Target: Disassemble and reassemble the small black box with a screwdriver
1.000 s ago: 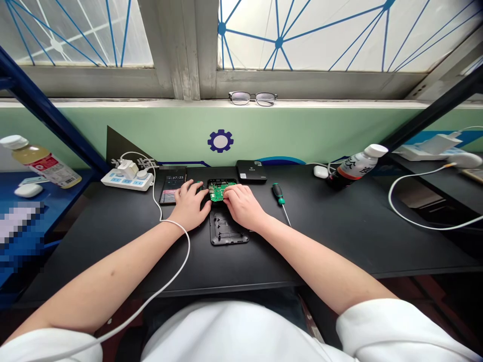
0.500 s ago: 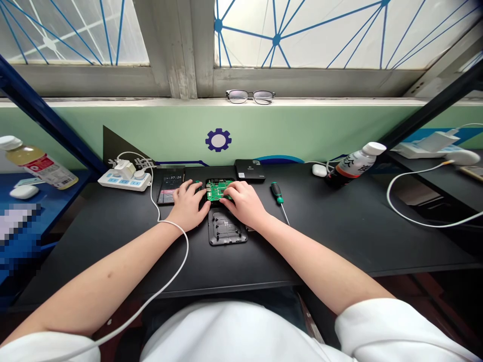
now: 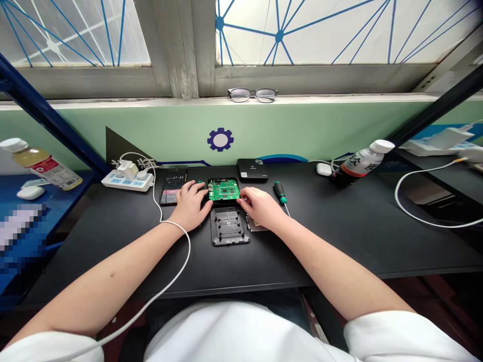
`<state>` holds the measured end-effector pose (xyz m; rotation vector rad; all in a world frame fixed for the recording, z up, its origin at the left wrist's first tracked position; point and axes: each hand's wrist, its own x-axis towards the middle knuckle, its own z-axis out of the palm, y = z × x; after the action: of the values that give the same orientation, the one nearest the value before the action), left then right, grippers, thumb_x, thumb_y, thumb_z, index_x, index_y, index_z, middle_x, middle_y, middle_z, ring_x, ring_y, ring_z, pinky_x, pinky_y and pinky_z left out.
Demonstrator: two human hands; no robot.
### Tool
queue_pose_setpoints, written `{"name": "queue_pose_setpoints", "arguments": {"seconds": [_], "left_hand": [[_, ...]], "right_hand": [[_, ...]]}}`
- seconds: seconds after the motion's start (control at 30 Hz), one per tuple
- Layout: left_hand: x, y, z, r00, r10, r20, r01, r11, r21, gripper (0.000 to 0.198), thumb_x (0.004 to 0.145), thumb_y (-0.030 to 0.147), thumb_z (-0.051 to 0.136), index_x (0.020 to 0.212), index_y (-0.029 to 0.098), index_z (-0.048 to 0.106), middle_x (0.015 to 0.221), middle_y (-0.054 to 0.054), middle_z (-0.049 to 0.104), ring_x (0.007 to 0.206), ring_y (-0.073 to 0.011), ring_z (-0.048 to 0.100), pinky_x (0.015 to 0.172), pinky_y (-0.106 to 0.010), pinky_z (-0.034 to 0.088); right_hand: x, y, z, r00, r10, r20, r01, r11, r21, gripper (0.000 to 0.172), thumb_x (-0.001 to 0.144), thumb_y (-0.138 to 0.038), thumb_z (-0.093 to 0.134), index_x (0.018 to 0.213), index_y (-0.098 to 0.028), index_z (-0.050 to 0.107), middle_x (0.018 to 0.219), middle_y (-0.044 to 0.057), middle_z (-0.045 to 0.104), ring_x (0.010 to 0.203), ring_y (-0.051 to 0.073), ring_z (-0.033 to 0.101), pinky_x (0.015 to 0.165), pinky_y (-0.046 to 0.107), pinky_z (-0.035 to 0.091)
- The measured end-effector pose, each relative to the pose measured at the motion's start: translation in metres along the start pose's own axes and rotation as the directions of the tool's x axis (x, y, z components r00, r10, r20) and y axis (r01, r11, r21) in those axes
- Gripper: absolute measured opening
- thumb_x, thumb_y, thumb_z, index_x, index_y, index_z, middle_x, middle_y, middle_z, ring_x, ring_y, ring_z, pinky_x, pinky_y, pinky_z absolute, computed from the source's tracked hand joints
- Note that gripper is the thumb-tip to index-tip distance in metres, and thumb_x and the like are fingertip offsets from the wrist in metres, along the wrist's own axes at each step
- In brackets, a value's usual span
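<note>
A green circuit board [image 3: 224,190] lies in an open black casing at the back middle of the black table [image 3: 339,236]. My left hand [image 3: 190,204] rests at the casing's left side, fingers curled against its edge. My right hand [image 3: 262,206] sits just right of the board, fingers bent down on the table beside the casing; nothing visible in them. A black cover plate [image 3: 229,225] lies in front of the board, between my hands. A small flat metal piece [image 3: 255,226] shows under my right wrist. A green-handled screwdriver [image 3: 280,194] lies right of my right hand.
A phone [image 3: 172,185] and a white power strip [image 3: 127,179] sit at the left, with a white cable [image 3: 177,261] running over my left forearm. A black box [image 3: 252,169] stands behind the board. A dark bottle [image 3: 358,164] and white earbud case [image 3: 323,169] lie right. Glasses [image 3: 252,94] rest on the sill.
My right hand has slid off the circuit board to the right, so the whole board now shows. My left hand has hardly moved.
</note>
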<state>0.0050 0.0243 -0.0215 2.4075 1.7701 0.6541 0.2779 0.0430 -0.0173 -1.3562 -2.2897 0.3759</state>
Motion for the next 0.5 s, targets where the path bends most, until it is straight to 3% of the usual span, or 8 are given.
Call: {"name": "queue_pose_setpoints", "arguments": {"seconds": [0.5], "left_hand": [[0.0011, 0.0000, -0.0021, 1.000, -0.008, -0.001, 0.008, 1.000, -0.017, 0.037, 0.099, 0.040, 0.062, 0.128, 0.022, 0.075, 0.152, -0.015, 0.065, 0.153, -0.0420, 0.040, 0.122, -0.066, 0.038]], "right_hand": [[0.0032, -0.0007, 0.0020, 0.999, 0.024, -0.027, -0.023, 0.998, 0.061, 0.004, 0.102, -0.026, 0.065, 0.099, -0.023, 0.067, 0.092, 0.007, 0.077, 0.084, 0.023, 0.071, 0.075, 0.034, 0.050]]}}
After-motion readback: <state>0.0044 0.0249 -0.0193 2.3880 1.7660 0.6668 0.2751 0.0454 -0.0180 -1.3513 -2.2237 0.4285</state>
